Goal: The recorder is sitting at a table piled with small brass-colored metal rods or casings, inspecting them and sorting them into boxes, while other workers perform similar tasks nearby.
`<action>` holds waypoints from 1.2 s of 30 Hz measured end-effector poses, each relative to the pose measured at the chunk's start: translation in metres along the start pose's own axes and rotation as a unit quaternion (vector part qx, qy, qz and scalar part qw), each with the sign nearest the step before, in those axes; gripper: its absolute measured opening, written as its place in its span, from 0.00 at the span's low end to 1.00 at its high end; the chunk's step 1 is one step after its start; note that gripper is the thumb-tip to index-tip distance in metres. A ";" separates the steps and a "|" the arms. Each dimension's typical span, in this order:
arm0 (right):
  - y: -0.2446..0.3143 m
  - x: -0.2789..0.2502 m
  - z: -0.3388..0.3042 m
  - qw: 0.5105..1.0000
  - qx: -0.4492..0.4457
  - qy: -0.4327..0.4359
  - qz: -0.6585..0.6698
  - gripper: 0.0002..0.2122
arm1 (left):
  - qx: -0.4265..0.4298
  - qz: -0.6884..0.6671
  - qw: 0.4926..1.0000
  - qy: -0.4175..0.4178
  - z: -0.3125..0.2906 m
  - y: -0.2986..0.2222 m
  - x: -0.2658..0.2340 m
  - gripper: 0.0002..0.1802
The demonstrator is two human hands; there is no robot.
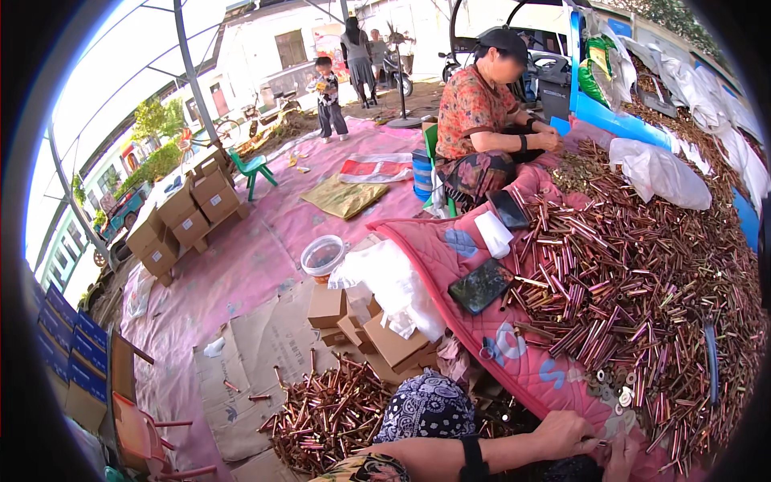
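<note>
Nearest of all is the left forearm [422, 456], bare, with a black band [473, 459] on it. Just past it sits dark blue cloth [427, 408] with white swirls. The left hand [562, 435] is on the near right side. Its fingers are curled in, and the tips seem to pinch a small shiny bit [602, 443], too tiny to name. The right hand [621, 459] is just beside it, fingers pointing up and close together. I cannot tell if it holds anything.

Lots of thin metal rods [626, 277] fill the right side in a big, messy heap. They are long, straight and shiny, brown like an old penny, with pink and purple gleams. They point every which way. Part of the heap lies on a pink quilt [462, 325]. Near the hands, pale flat rings [626, 397] lie by the heap's edge. A blue strip [711, 361] lies on the rods at the right.

On the near left, a smaller heap of rods [329, 410] sits on flat cardboard [249, 353]. A few of these seem to have a fatter end. Behind it are small brown boxes [397, 339] and a white bag [393, 281]. A dark phone [480, 286] rests on the quilt. Farther off, a person in a flowery orange top [474, 104] sits beside the big heap.
</note>
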State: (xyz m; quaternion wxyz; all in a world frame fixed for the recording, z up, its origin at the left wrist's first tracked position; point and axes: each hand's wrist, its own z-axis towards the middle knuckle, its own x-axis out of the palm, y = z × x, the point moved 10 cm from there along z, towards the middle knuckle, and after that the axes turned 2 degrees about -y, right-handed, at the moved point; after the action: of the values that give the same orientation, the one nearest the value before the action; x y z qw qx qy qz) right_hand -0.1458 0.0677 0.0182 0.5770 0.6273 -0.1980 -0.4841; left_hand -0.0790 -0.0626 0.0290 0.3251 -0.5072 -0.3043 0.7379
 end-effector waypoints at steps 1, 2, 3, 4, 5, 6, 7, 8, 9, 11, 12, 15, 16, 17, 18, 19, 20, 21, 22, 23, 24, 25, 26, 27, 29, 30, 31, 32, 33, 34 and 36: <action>-0.004 -0.003 0.001 0.999 0.027 -0.025 -0.002 0.11 | -0.003 -0.007 1.000 -0.001 0.000 0.003 0.003 0.10; -0.004 -0.004 0.001 0.999 0.026 -0.025 -0.002 0.11 | -0.006 -0.013 1.000 -0.001 0.000 0.006 0.004 0.10; 0.002 -0.001 -0.002 1.000 -0.003 -0.002 0.020 0.12 | -0.007 -0.013 1.000 -0.002 0.000 0.006 0.003 0.10; 0.008 0.002 -0.004 0.998 -0.033 0.021 0.042 0.12 | -0.006 -0.011 1.000 0.003 0.001 0.005 0.002 0.10; 0.007 0.000 -0.004 0.998 -0.033 0.023 0.042 0.12 | -0.006 -0.009 1.000 0.008 0.001 0.005 0.002 0.10; -0.011 0.000 -0.003 0.998 0.045 0.032 0.016 0.13 | -0.005 -0.009 1.000 0.008 0.000 0.005 0.001 0.10; -0.029 -0.001 -0.005 0.992 0.121 0.041 -0.009 0.14 | -0.011 -0.009 1.000 0.020 0.000 0.005 0.004 0.10; -0.033 -0.001 -0.007 0.992 0.120 0.040 -0.009 0.14 | -0.016 -0.010 0.999 0.033 -0.001 0.006 0.006 0.10; -0.028 0.000 -0.008 0.995 0.087 0.035 0.038 0.15 | -0.015 -0.010 0.999 0.033 -0.001 0.005 0.005 0.10; -0.020 -0.002 -0.007 0.995 0.052 0.029 0.085 0.15 | -0.015 -0.014 0.999 0.027 0.001 0.005 0.003 0.10; -0.007 0.000 -0.005 0.999 0.024 0.044 0.012 0.15 | -0.015 -0.013 0.999 0.027 0.001 0.005 0.002 0.10; -0.015 0.002 -0.005 0.997 0.059 0.049 0.004 0.14 | -0.016 -0.003 0.999 0.044 0.000 0.006 0.006 0.10; -0.029 0.002 -0.007 0.989 0.122 0.040 0.069 0.15 | -0.019 -0.011 0.999 0.039 0.001 0.008 0.005 0.10; -0.029 0.002 -0.006 0.990 0.120 0.039 0.069 0.15 | -0.022 -0.019 0.999 0.034 0.002 0.009 0.004 0.10; -0.017 0.003 -0.007 0.995 0.072 0.033 0.063 0.13 | -0.023 -0.020 0.999 0.034 0.002 0.009 0.003 0.10; -0.004 0.005 -0.008 0.998 0.024 0.027 0.057 0.12 | -0.021 -0.014 0.999 0.037 0.002 0.008 0.002 0.10; 0.001 0.008 -0.009 0.998 0.024 0.028 0.057 0.12 | -0.019 -0.009 0.999 0.041 0.002 0.008 0.002 0.10; 0.000 0.010 -0.008 0.995 0.076 0.022 0.066 0.11 | -0.020 -0.008 0.999 0.040 0.001 0.008 0.002 0.10; -0.005 0.011 -0.009 0.989 0.128 0.016 0.075 0.10 | -0.022 -0.016 0.999 0.035 -0.001 0.009 0.002 0.10; -0.006 0.012 -0.010 0.989 0.127 0.017 0.076 0.10 | -0.024 -0.025 0.999 0.031 -0.003 0.009 0.002 0.10; 0.000 0.012 -0.010 0.990 0.084 0.011 0.109 0.09 | -0.024 -0.024 0.999 0.029 -0.003 0.007 0.000 0.10; 0.006 0.010 -0.012 0.989 0.040 0.003 0.141 0.09 | -0.027 -0.022 0.999 0.037 -0.004 0.006 0.000 0.10; 0.002 0.007 -0.014 0.989 0.042 0.002 0.141 0.09 | -0.028 -0.021 0.998 0.045 -0.005 0.004 0.002 0.10; -0.002 0.005 -0.014 0.997 0.037 0.027 0.065 0.10 | -0.027 -0.023 0.998 0.047 -0.005 0.003 0.002 0.10; -0.015 -0.001 -0.015 0.998 0.040 0.042 -0.017 0.11 | -0.012 -0.029 0.997 0.070 -0.007 -0.002 0.011 0.10; -0.026 -0.003 -0.015 0.994 0.043 0.029 0.095 0.08 | 0.004 -0.040 0.998 0.055 -0.004 -0.004 0.010 0.11; -0.036 -0.006 -0.021 0.978 0.046 0.011 0.202 0.07 | 0.018 -0.059 0.997 0.042 -0.005 -0.005 0.009 0.11; -0.018 0.000 -0.022 0.983 0.031 -0.008 0.178 0.08 | 0.006 -0.045 0.998 0.037 -0.005 -0.002 0.004 0.12; 0.005 0.005 -0.017 0.989 0.024 -0.038 0.144 0.10 | 0.001 -0.043 0.998 0.044 -0.003 -0.003 0.002 0.13; 0.008 0.010 -0.014 0.995 0.002 -0.011 0.096 0.12 | 0.015 -0.021 0.998 0.057 -0.001 -0.005 -0.002 0.14; -0.002 0.030 -0.006 0.989 0.050 0.066 0.123 0.16 | -0.010 -0.003 0.999 0.033 -0.005 0.001 -0.020 0.14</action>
State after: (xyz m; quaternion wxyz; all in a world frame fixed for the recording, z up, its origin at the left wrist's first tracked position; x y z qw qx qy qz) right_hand -0.1276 0.0472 0.0041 0.6117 0.6568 -0.2592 -0.3567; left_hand -0.0685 -0.0788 0.0377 0.3315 -0.5334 -0.3026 0.7169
